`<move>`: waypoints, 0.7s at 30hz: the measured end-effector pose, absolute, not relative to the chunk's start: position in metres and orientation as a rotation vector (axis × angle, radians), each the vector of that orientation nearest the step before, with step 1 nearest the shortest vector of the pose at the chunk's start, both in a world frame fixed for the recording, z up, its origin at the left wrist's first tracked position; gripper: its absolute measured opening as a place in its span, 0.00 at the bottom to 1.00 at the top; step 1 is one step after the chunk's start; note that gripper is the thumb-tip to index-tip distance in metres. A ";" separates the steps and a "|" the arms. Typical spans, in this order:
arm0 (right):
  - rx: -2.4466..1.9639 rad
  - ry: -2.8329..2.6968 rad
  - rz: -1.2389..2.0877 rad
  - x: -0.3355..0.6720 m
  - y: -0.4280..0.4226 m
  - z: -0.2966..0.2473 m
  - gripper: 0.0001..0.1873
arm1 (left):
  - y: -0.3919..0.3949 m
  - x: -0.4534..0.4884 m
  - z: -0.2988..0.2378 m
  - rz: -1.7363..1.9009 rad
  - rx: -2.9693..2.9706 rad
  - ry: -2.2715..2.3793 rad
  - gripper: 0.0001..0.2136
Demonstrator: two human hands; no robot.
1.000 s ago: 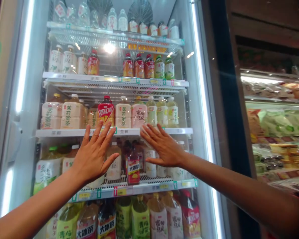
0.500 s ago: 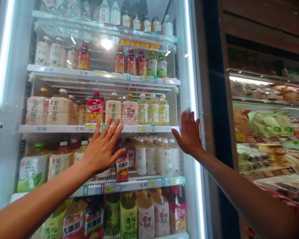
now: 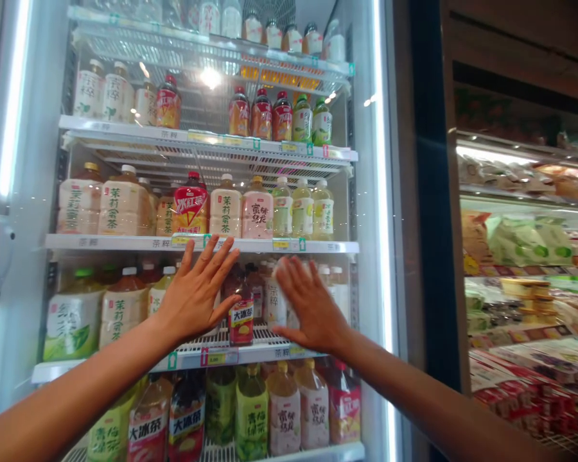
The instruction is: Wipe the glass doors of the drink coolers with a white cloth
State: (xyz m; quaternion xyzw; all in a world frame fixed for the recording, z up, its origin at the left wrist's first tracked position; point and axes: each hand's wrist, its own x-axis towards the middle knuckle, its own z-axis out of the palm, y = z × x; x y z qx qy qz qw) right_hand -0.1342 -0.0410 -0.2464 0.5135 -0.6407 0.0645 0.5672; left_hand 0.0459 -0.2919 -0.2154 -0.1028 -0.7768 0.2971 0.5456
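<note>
My left hand (image 3: 197, 292) is raised with fingers spread and nothing in it, in front of the drinks fridge. Its fingertips overlap the edge of the middle shelf (image 3: 125, 243); whether it touches glass I cannot tell. To its right my right hand (image 3: 311, 305) is also open, its fingers slightly blurred, covering part of a row of pale bottles (image 3: 274, 298). Between the two hands stands a dark red tea bottle (image 3: 241, 321) on the lower shelf. Above them are a red-labelled tea bottle (image 3: 191, 205) and a pink-labelled bottle (image 3: 257, 212).
A bright light strip (image 3: 384, 224) runs down the fridge's right side, beside a dark post (image 3: 431, 192). Farther right, open shelves hold green bags (image 3: 530, 240) and stacked packs (image 3: 525, 289). More bottles line the bottom shelf (image 3: 318, 453).
My right hand has moved left and down, from the fridge's right edge to in front of the bottles. My left hand stays spread in nearly the same place. The view has shifted slightly.
</note>
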 end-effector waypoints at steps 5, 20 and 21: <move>1.160 -1.507 0.182 -0.112 -0.069 -0.242 0.55 | -0.315 0.069 -0.230 0.668 -0.195 -1.872 0.41; 1.437 -1.350 -0.025 -0.042 -0.175 -0.221 0.59 | -0.392 0.148 -0.246 0.590 -0.062 -1.853 0.40; 1.522 -1.317 -0.113 -0.037 -0.182 -0.219 0.59 | -0.397 0.153 -0.246 0.576 -0.047 -1.851 0.40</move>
